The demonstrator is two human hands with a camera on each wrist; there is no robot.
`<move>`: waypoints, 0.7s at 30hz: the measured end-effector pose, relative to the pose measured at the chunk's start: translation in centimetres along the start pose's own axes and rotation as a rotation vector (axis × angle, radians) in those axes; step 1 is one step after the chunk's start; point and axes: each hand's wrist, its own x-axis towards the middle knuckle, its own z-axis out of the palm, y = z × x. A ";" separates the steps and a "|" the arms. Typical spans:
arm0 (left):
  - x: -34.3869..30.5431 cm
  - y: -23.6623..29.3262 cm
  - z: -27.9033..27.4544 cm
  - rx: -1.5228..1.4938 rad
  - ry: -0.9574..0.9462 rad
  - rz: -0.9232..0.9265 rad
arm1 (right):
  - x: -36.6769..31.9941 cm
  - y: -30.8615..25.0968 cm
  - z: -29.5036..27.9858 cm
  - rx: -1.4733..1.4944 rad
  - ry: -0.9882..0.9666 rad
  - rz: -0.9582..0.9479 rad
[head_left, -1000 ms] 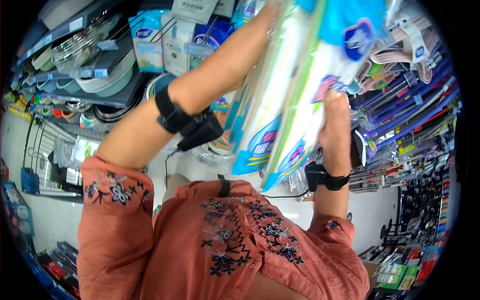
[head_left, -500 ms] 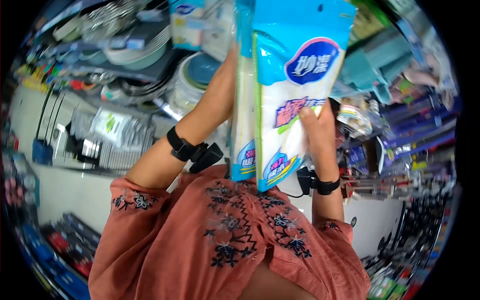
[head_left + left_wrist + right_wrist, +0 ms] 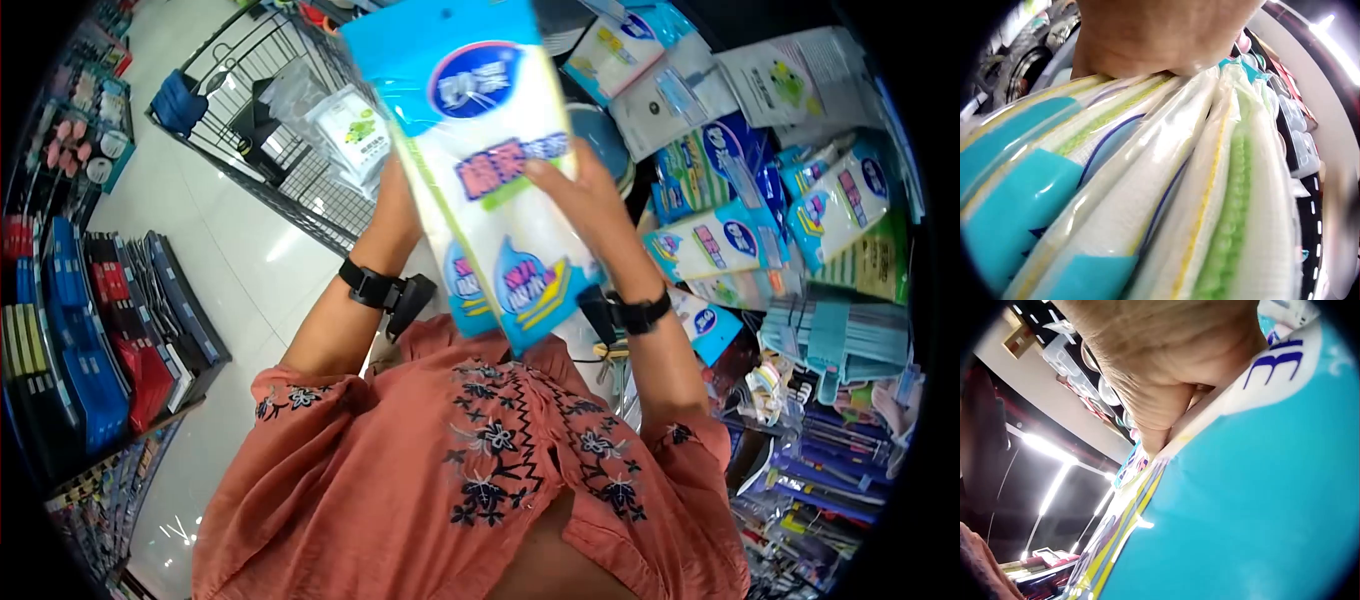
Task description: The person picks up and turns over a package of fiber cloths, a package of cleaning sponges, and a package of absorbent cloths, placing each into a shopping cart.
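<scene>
Several flat plastic packs of white cleaning cloths (image 3: 500, 215), with blue ends and pink lettering, are held up before my chest in the head view. My left hand (image 3: 397, 200) grips their left side, its fingers hidden behind the packs. In the left wrist view the packs (image 3: 1166, 181) bunch together and fan out below that hand (image 3: 1166, 31). On the other side my right hand (image 3: 595, 210) holds the front pack, thumb on its printed face and fingers out of sight behind. The right wrist view shows this hand (image 3: 1179, 356) against the blue plastic.
A wire shopping cart (image 3: 320, 195) stands at the upper left, with a white packet (image 3: 355, 130) and clear bags inside. More cloth packs (image 3: 705, 245) hang on a display at right, above purple goods (image 3: 820, 470). Folders (image 3: 75, 340) line a low shelf at left.
The view has swung away from the shelves toward the cart. The packs, first seen partly edge-on at upper right, now face the camera and tilt left, still in both hands.
</scene>
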 end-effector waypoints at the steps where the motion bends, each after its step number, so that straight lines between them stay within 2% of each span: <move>1: 0.1 0.6 -0.7 -0.473 0.106 -0.175 | 1.7 0.5 1.0 0.034 -0.076 0.057; 2: 0.3 -0.3 -3.0 -0.283 0.155 -0.171 | 3.4 1.3 2.2 0.026 -0.115 0.049; 5: 1.8 -3.0 -8.3 -0.380 0.158 -0.156 | 7.1 1.9 5.5 0.010 -0.243 0.060; 8: 2.7 -4.1 -11.8 -0.373 0.224 -0.203 | 11.5 6.2 7.1 -0.111 -0.227 0.131; 12: 4.1 -6.4 -15.4 -0.351 0.271 -0.225 | 14.0 7.7 7.8 -0.079 -0.404 0.200; 15: 5.0 -8.4 -17.9 -0.290 0.319 -0.275 | 15.2 9.9 8.1 -0.138 -0.368 0.178; 21: 8.4 -13.7 -21.1 -0.431 0.398 -0.268 | 16.4 13.2 7.3 -0.378 -0.219 0.196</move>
